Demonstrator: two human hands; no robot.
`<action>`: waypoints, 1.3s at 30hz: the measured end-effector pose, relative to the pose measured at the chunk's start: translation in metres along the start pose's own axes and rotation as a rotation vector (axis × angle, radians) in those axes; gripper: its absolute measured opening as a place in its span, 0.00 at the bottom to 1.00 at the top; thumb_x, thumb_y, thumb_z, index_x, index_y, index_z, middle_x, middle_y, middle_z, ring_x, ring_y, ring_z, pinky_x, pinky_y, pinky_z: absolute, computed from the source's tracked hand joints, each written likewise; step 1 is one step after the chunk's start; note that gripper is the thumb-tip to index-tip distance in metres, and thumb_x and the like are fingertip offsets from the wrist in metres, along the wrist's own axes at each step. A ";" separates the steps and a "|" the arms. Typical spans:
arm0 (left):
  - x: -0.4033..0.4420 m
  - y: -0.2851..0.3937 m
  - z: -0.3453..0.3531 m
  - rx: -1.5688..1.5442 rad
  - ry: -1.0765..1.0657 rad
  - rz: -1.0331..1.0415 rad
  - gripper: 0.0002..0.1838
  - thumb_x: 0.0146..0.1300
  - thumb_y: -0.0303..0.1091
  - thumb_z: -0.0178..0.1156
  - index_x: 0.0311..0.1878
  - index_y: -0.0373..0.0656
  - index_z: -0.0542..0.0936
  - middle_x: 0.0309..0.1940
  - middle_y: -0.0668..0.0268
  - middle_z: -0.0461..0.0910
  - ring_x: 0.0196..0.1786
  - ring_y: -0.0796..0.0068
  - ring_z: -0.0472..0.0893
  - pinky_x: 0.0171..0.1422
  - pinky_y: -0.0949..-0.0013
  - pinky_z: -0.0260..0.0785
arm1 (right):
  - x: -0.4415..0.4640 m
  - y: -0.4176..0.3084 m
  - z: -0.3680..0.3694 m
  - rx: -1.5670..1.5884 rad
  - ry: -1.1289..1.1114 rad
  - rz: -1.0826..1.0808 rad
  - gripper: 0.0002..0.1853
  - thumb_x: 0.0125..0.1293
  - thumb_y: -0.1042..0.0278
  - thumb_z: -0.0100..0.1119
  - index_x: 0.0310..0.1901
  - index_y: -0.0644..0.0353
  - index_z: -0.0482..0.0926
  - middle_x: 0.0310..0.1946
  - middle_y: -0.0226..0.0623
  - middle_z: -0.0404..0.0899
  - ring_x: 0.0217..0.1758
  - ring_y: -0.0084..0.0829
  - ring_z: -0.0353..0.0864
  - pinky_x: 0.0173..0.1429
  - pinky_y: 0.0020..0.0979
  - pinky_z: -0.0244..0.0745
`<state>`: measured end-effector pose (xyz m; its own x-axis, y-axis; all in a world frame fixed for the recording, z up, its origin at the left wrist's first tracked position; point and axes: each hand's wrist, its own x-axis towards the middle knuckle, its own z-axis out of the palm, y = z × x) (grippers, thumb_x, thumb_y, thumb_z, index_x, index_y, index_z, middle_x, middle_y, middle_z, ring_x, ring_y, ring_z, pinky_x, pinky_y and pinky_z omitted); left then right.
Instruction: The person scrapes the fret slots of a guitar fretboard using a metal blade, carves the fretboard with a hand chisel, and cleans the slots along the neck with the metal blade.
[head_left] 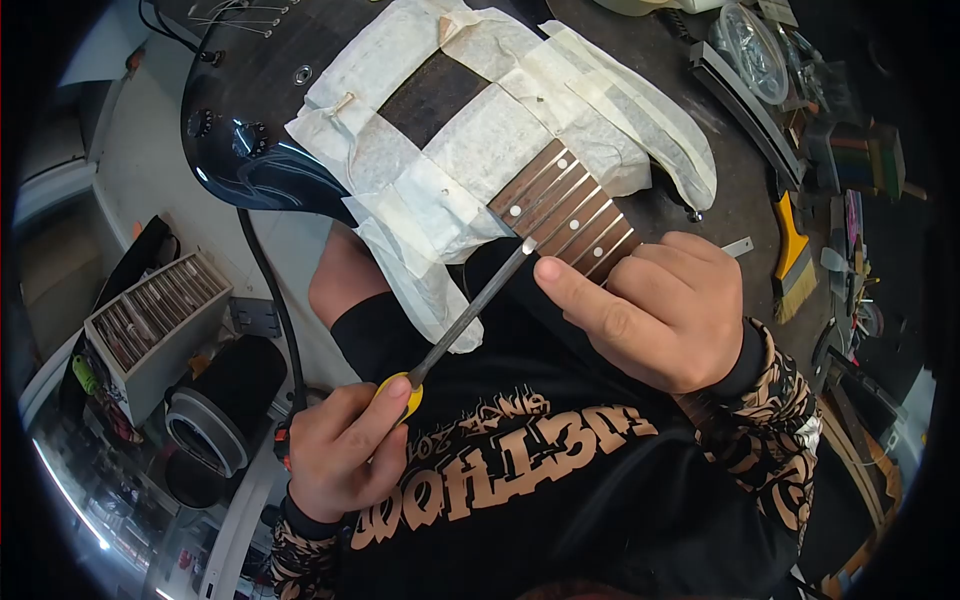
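An electric guitar lies with its dark, glossy body [250,150] away from me, much of its top covered in pale masking tape [480,130]. A bare strip of fretboard [570,210] with metal frets and white dots shows beyond the tape. My left hand [350,450] is closed round the yellow handle of what looks like a slim file [470,315]. The tool's shiny tip is at the fretboard's left edge; contact is unclear. My right hand [660,310] is wrapped over the guitar neck, thumb stretched toward the tool tip, hiding part of the fretboard.
On the dark bench at right lie a yellow-handled brush [792,255], a long dark bar-shaped tool [745,110] and a clear plastic container [752,50]. A box of upright packets [160,310] and a black cylinder [215,410] stand at left. A dark cable [270,290] hangs nearby.
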<state>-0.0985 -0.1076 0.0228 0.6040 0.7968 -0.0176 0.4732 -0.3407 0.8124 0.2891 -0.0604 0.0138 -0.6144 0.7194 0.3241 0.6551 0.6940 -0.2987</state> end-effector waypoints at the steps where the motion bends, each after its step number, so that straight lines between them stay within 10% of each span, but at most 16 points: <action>1: -0.001 0.000 0.000 0.006 -0.012 -0.007 0.38 0.65 0.18 0.72 0.83 0.37 0.86 0.47 0.48 0.91 0.38 0.56 0.91 0.42 0.62 0.82 | 0.001 0.000 0.000 -0.011 -0.011 -0.004 0.34 0.64 0.66 0.71 0.74 0.55 0.95 0.30 0.23 0.70 0.27 0.23 0.74 0.31 0.32 0.68; 39: -0.007 0.000 0.012 0.033 -0.006 -0.032 0.39 0.66 0.17 0.72 0.84 0.38 0.85 0.48 0.48 0.91 0.39 0.55 0.91 0.43 0.62 0.83 | 0.005 0.000 0.002 -0.032 -0.055 0.002 0.32 0.65 0.68 0.72 0.73 0.55 0.96 0.30 0.24 0.71 0.27 0.22 0.75 0.31 0.31 0.68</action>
<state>-0.0950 -0.1188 0.0160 0.5920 0.8046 -0.0462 0.5132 -0.3321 0.7914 0.2850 -0.0569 0.0134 -0.6354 0.7221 0.2735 0.6699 0.6917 -0.2698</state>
